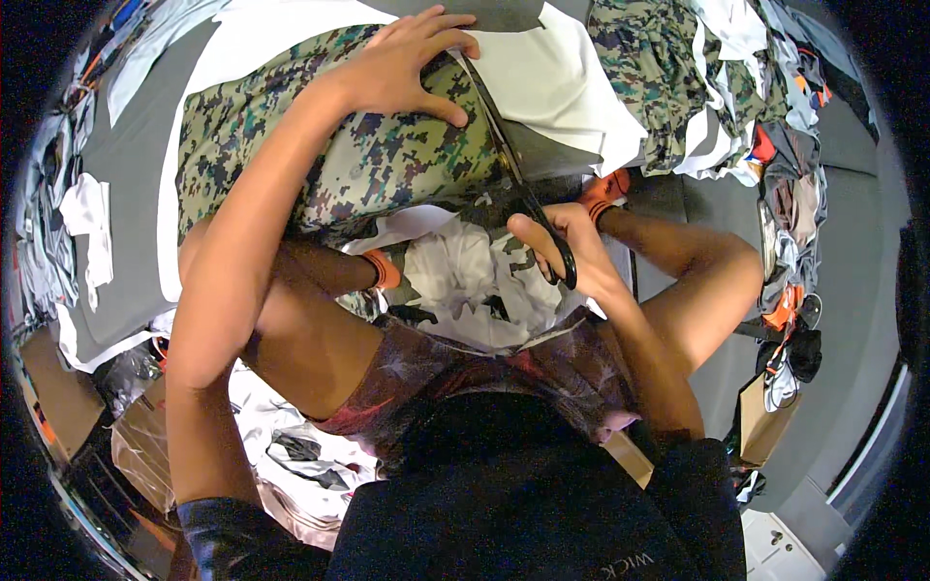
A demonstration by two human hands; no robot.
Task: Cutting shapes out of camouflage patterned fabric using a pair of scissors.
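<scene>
My left hand (412, 68) lies with its fingers spread on the far part of a camouflage fabric (387, 165). That fabric is green and brown and covers the work surface in front of me. My right hand (573, 250) grips the dark handles of a long pair of scissors (518, 184). Its blades reach up along the fabric's right edge, and the tips end just below my left fingers. White material (557, 82) lies right of the blades. Whether the blades are parted is hard to make out.
More camouflage fabric (639, 82) lies at the far right. White and camouflage scraps (450, 266) are bunched between my legs. Piled clothing (794, 184) lines the right side, and a white cloth (92, 228) rests at left. Cardboard boxes (63, 397) stand at lower left.
</scene>
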